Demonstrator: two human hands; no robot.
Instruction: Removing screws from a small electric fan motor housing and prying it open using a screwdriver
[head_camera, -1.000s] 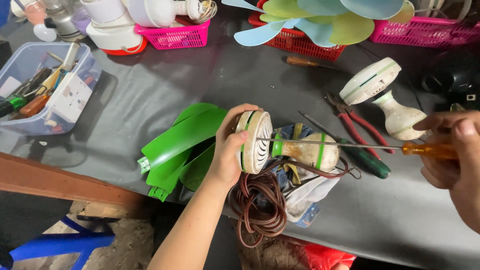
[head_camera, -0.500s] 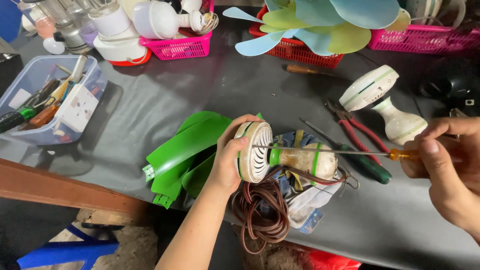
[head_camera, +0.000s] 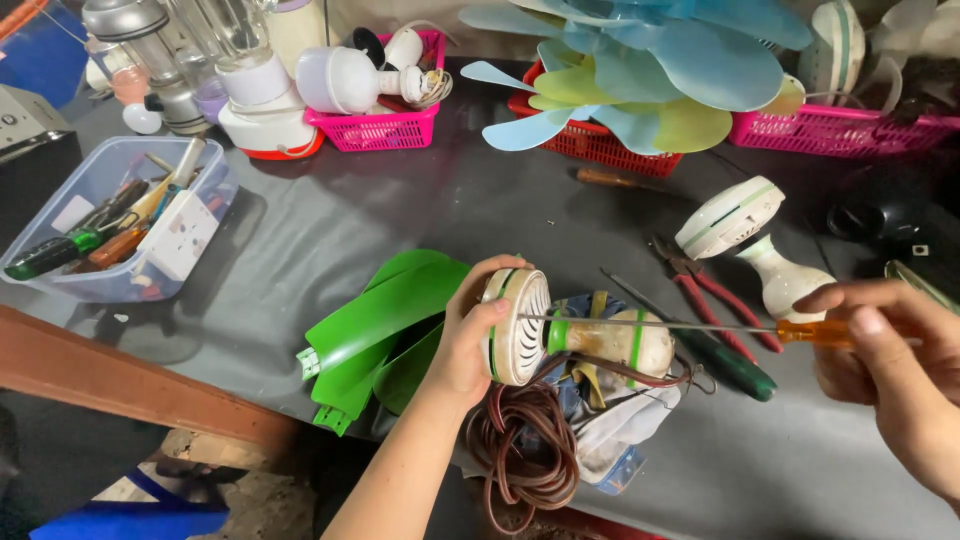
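Holding a small fan motor housing (head_camera: 520, 325) steady while a long screwdriver (head_camera: 690, 328) points into its vented face.

Left hand (head_camera: 470, 340) is wrapped around the round cream housing near the middle of the dark table (head_camera: 300, 230), fingers curled over its rim; the housing's green-banded body lies on a cloth (head_camera: 620, 440) just right of the hand. Right hand (head_camera: 895, 370), at the near right, pinches the orange handle of the screwdriver between thumb and fingers, the thin shaft running left to the vents. Green fan blades (head_camera: 385, 325) lie just left of the housing, a coiled brown cord (head_camera: 525, 455) lies below it, red-handled pliers (head_camera: 715, 300) lie beyond the shaft, and a clear tool bin (head_camera: 110, 225) sits at the far left.
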